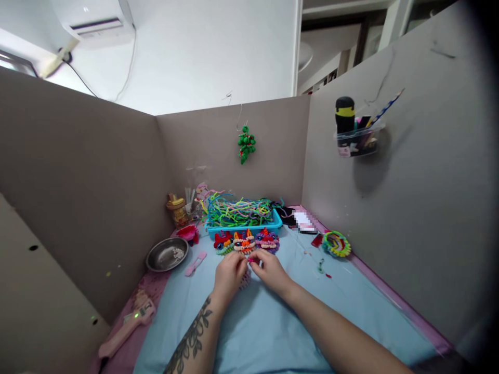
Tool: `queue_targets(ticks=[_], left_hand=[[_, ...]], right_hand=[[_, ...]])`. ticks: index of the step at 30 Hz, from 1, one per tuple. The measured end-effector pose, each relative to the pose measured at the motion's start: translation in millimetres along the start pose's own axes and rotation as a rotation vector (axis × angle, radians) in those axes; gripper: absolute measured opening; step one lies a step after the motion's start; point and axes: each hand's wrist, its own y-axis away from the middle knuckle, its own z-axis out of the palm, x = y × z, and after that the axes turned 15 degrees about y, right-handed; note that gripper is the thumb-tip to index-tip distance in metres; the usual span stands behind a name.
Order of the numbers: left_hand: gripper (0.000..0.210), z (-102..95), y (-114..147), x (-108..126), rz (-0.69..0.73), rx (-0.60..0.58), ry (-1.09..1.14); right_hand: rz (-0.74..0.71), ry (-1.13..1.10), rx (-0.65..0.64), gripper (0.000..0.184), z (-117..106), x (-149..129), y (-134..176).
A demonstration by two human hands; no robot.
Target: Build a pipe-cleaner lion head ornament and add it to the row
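My left hand [231, 274] and my right hand [270, 270] meet over the middle of the cloth, both with fingers pinched. Between their fingertips shows a small bright pink fuzzy piece [251, 259], probably pipe cleaner; the fingers hide much of it. Below my left fingers a pale pink-purple fuzzy piece [245, 280] is partly visible; whether it joins the bright pink bit I cannot tell. Just beyond my hands, three pipe-cleaner figures stand in a row: a red and green one [223, 243], an orange and cream one [244, 242] and a purple one [267, 241].
Behind the figures sits a blue basket [241, 229] heaped with pipe cleaners. To the left are a metal bowl [158, 254] with small white bits, a pink clip-like tool [195, 264] and a pink glue gun [128, 324]. At right lies a coil of pipe cleaners [337, 244]. Grey panels surround the table.
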Motion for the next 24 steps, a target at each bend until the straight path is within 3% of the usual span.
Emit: queue_targets(ticks=[8,13,18,24], left_hand=[[0.02,3.3,-2.5,-2.7,-0.136,0.023,0.192],[0.021,3.3,-2.8,-1.0,-0.119,0.056,0.234],[0.016,2.8,-1.8,-1.9,-0.006,0.044,0.211],[0.016,0.6,-0.7,-3.9,0.041,0.016,0.212]], right_hand=[[-0.128,0.166,-0.008,0.016,-2.6,2.0,2.2],[-0.081,0.211,-0.011,0.017,-4.0,0.4,1.8],[0.034,0.099,-0.047,0.016,-3.0,1.1,-0.5],[0.074,-0.095,-0.088,0.017,0.7,2.4,-1.6]])
